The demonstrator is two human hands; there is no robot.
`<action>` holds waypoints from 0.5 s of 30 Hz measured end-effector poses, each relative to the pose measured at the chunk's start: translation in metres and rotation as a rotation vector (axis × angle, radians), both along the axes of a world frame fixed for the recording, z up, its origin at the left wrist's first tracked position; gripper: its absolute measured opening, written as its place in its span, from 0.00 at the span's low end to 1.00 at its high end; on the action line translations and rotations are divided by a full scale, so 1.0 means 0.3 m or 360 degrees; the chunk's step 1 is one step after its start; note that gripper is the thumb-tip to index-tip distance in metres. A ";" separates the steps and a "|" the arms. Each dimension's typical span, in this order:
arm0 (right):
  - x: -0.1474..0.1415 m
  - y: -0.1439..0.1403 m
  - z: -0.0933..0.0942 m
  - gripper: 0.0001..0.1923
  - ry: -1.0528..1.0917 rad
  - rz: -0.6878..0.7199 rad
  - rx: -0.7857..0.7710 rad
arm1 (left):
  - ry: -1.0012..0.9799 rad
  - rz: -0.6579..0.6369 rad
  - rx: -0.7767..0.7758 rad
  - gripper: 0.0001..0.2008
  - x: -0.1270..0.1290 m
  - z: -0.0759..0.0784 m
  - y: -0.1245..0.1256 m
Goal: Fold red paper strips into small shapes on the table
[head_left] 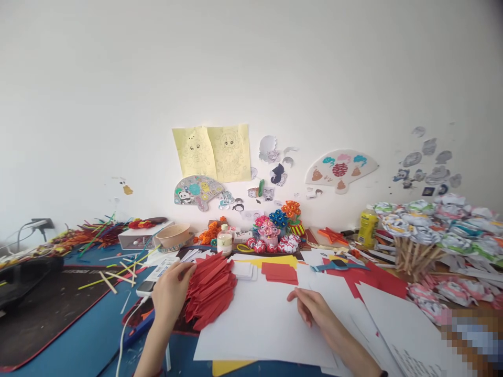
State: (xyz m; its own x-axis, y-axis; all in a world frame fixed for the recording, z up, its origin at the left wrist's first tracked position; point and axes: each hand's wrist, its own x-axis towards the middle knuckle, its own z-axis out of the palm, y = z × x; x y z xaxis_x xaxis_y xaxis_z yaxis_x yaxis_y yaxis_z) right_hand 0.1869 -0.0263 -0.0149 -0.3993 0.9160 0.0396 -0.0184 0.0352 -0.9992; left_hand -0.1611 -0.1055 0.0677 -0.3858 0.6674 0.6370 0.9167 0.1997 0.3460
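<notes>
Reads 囍 in red on the white fan [342,173] at right on the wall [251,63]. Stays illegible in the handwriting on the lower-right sheet [404,330] and the small characters on the white pack [240,235].

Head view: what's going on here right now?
A person's left hand is at the edge of a pile of red paper strips; whether it grips one is unclear. The right hand, with nothing visible in it, is over a white sheet. Small red papers lie farther back.
</notes>
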 end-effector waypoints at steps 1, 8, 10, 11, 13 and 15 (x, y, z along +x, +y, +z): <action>-0.001 0.000 0.002 0.29 -0.0008 0.0001 -0.0006 | 0.0003 -0.0001 -0.0015 0.11 -0.001 -0.005 0.003; 0.002 0.002 -0.007 0.28 -0.0055 -0.0001 -0.0026 | 0.0074 -0.0044 -0.0099 0.12 -0.009 -0.019 0.013; 0.003 0.005 -0.015 0.28 -0.0050 0.0013 -0.0019 | 0.0166 -0.0017 -0.0100 0.12 -0.009 -0.020 0.009; 0.004 0.006 -0.018 0.28 -0.0048 0.0016 -0.0016 | 0.0247 0.0015 -0.0082 0.12 -0.005 -0.021 0.006; 0.004 0.009 -0.022 0.28 -0.0051 0.0021 -0.0010 | 0.0473 0.0111 -0.0022 0.12 0.016 -0.025 -0.001; 0.003 0.010 -0.022 0.28 -0.0064 0.0022 -0.0001 | 0.0710 0.0204 0.0040 0.13 0.063 -0.034 -0.002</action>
State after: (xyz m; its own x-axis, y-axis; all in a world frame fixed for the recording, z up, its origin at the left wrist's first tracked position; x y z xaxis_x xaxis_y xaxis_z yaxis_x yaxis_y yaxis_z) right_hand 0.1877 -0.0233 -0.0216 -0.4132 0.9104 0.0227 0.0215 0.0347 -0.9992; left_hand -0.1422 -0.1061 0.0574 -0.1487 0.6144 0.7749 0.9456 0.3176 -0.0703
